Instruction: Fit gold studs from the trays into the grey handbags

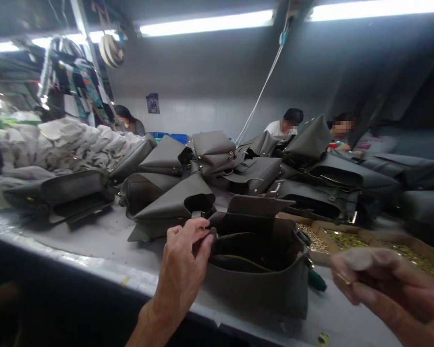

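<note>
An open grey handbag (260, 284) stands upright near the front edge of the worktable (94, 241), its flap raised behind it. My left hand (184, 265) is closed, pinching the bag's left rim between thumb and fingers. My right hand (386, 284) hovers to the right of the bag, blurred, fingers curled and pinched on a small gold metal piece (342, 278). A green-handled tool (316, 281) lies just right of the bag.
Many more grey handbags (238, 168) are piled across the table behind. A divided tray of brass hardware (379, 241) sits at the right. A heap of pale fabric (58, 144) lies at the left. Other people sit at the far side.
</note>
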Tool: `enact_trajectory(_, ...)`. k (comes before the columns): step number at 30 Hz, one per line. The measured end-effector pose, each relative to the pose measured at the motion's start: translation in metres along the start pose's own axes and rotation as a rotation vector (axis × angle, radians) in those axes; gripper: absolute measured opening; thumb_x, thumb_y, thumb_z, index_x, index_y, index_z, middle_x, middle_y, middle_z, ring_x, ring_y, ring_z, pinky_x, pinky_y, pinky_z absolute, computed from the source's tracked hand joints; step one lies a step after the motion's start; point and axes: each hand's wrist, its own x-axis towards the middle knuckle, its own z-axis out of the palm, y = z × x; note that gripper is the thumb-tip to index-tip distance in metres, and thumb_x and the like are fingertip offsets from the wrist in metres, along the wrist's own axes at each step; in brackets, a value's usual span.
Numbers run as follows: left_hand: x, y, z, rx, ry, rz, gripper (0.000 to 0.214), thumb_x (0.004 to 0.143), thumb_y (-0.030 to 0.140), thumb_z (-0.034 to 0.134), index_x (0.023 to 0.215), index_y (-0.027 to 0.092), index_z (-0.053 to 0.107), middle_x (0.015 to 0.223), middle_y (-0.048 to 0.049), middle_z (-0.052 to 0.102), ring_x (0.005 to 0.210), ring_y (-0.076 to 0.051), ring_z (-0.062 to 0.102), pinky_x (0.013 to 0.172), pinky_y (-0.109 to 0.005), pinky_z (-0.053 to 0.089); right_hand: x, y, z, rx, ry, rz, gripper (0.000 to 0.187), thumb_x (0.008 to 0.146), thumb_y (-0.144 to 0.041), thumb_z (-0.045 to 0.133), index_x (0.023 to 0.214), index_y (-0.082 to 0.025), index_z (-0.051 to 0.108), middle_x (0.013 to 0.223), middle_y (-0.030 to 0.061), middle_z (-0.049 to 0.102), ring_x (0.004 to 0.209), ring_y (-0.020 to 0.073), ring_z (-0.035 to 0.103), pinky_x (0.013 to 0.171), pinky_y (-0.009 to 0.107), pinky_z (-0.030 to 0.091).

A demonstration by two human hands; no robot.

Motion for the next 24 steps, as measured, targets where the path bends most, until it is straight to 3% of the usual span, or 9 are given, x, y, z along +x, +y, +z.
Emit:
enact_trajectory(2, 0.0, 0.004, -0.001, -0.02, -0.008, -0.053, 0.016, 0.083, 0.019, 0.059, 0.097, 0.027, 0.057, 0.085, 0.0037, 0.071, 0.088, -0.024, 0.055, 0.081, -0.039, 0.044, 0.011, -0.045, 0.031, 0.296, -0.221, -0.022, 0.014, 0.081, -0.038, 0.064, 0.09, -0.027, 0.06, 0.083, 0.0058, 0.064, 0.076, 0.0191, 0.063, 0.067, 0.027, 0.051)
enact_trajectory(4, -0.001, 0.006, -0.002, -0.037, -0.022, -0.072, 0.014, 0.082, 0.019, 0.059, 0.094, 0.026, 0.058, 0.086, 0.0035, 0.071, 0.088, -0.024, 0.054, 0.08, -0.039, 0.044, 0.026, -0.074, 0.066, 0.554, -0.348, -0.083, 0.017, 0.081, -0.036, 0.065, 0.089, -0.023, 0.057, 0.081, 0.0021, 0.059, 0.073, 0.0142, 0.057, 0.064, 0.023, 0.048)
enact_trajectory(8, -0.002, 0.005, -0.003, -0.071, -0.013, -0.053, 0.013, 0.082, 0.017, 0.058, 0.091, 0.026, 0.058, 0.085, 0.0031, 0.071, 0.09, -0.024, 0.053, 0.08, -0.039, 0.044, 0.05, -0.087, 0.113, 0.68, -0.427, -0.069, 0.019, 0.082, -0.028, 0.065, 0.092, -0.018, 0.053, 0.085, 0.0005, 0.054, 0.078, 0.0113, 0.051, 0.07, 0.02, 0.043)
enact_trajectory(15, -0.002, 0.003, -0.001, -0.094, 0.018, 0.0, 0.012, 0.083, 0.013, 0.056, 0.089, 0.024, 0.057, 0.085, 0.002, 0.069, 0.087, -0.022, 0.056, 0.077, -0.038, 0.044, 0.059, -0.078, 0.126, 0.644, -0.451, -0.091, 0.022, 0.082, -0.022, 0.064, 0.1, -0.017, 0.052, 0.084, -0.0009, 0.055, 0.08, 0.0107, 0.054, 0.073, 0.021, 0.043)
enact_trajectory(24, 0.002, 0.003, -0.003, -0.074, 0.018, 0.087, 0.018, 0.082, 0.006, 0.055, 0.09, 0.022, 0.054, 0.083, 0.0029, 0.067, 0.08, -0.018, 0.06, 0.075, -0.037, 0.041, 0.06, -0.072, 0.133, 0.465, -0.412, -0.184, 0.013, 0.085, -0.02, 0.06, 0.097, -0.02, 0.054, 0.087, -0.0016, 0.057, 0.083, 0.0111, 0.056, 0.075, 0.021, 0.044)
